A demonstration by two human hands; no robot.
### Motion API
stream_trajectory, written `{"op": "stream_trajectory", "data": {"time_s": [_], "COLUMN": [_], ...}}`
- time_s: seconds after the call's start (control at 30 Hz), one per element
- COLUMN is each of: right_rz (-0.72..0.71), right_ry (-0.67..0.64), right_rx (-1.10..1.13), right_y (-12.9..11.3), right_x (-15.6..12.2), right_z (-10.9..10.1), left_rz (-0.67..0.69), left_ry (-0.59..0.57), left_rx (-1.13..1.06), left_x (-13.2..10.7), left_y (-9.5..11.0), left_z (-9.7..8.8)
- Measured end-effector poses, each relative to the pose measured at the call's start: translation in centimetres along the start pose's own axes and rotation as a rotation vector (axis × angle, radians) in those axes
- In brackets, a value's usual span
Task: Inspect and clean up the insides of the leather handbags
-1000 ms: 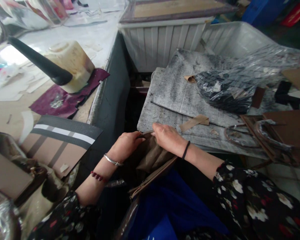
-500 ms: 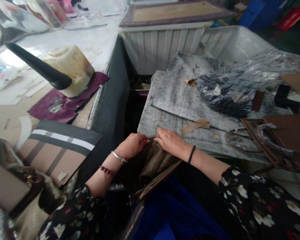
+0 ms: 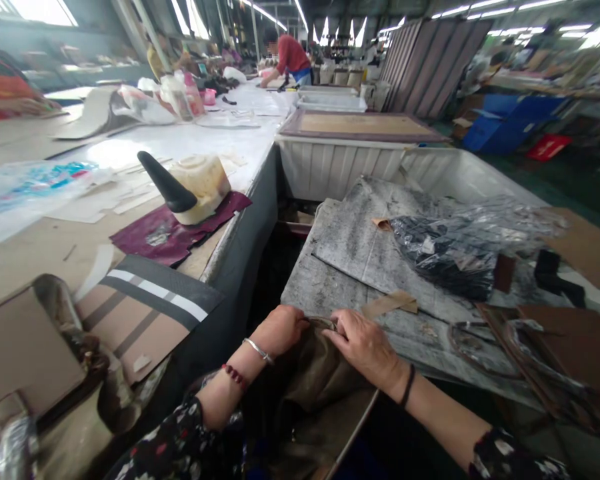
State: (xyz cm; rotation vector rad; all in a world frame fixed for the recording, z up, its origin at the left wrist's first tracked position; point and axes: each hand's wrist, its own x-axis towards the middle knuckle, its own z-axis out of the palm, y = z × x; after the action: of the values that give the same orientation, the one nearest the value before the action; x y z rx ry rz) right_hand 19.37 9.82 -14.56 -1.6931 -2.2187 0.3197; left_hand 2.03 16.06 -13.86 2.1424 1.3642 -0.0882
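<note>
Beige bag: sitting at the far left beside the striped panel; a wide swing of the left elbow might be enough to knock either.
Stained container: resting on the maroon scrap near the bench edge; it could tip if the scrap were tugged.
Left hand: pinching the bag's far rim, knuckles facing up, fingers curling inward; the fingertips are partly hiding.
Brown bag: gaping at lower centre, between the forearms; uneven pulling might crease the rim, and loose lining could get caught in the pinch.
Right hand: pinching the same rim just beside the left, thumb lying along the near side, forearm slanting in from lower right.
Tan strip: lying beyond the right hand on the grey sheet; brushing knuckles could shift it.
Brown handbag: lying far right; its handles might snag a sleeve swinging outward.
</note>
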Motion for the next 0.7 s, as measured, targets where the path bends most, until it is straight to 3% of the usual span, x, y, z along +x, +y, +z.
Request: {"op": "stream_trajectory", "data": {"time_s": [0.1,0.2,0.3,0.43,0.53,0.63,0.7], "right_rz": [0.297,0.409,0.274,0.072,-0.084,-0.205,-0.214], "right_ry": [-0.062,-0.335,-0.507,-0.562,-0.616,-0.697,-0.731], "right_rx": [0.132,0.28,0.285,0.214,0.184,0.146,0.15], "right_y": [-0.3,0.0,1.1,2.3,1.8,0.7,0.2], "right_x": [-1.2,-1.8,-1.0,2.1,4.3,4.9,4.5], "right_z": [-1.1,-1.5,-2.0,-4.2,-6.0,-6.1,-5.3], "left_rz": [-0.054,-0.081,-0.087,-0.072,-0.076,-0.109,-0.085], "left_ry": [0.021,0.031,0.049,0.036,-0.005,-0.062,-0.078], "left_rx": [-0.017,-0.025,-0.023,-0.071,-0.152,-0.205,-0.245], "left_x": [-0.6,-1.5,-2.4,-4.8,-7.2,-8.9,-9.2], "left_y": [-0.2,-0.2,0.2,0.9,0.9,0.2,-0.4], "left_z": [-0.4,-0.7,-0.8,-1.9,-2.9,-3.2,-2.9]}}
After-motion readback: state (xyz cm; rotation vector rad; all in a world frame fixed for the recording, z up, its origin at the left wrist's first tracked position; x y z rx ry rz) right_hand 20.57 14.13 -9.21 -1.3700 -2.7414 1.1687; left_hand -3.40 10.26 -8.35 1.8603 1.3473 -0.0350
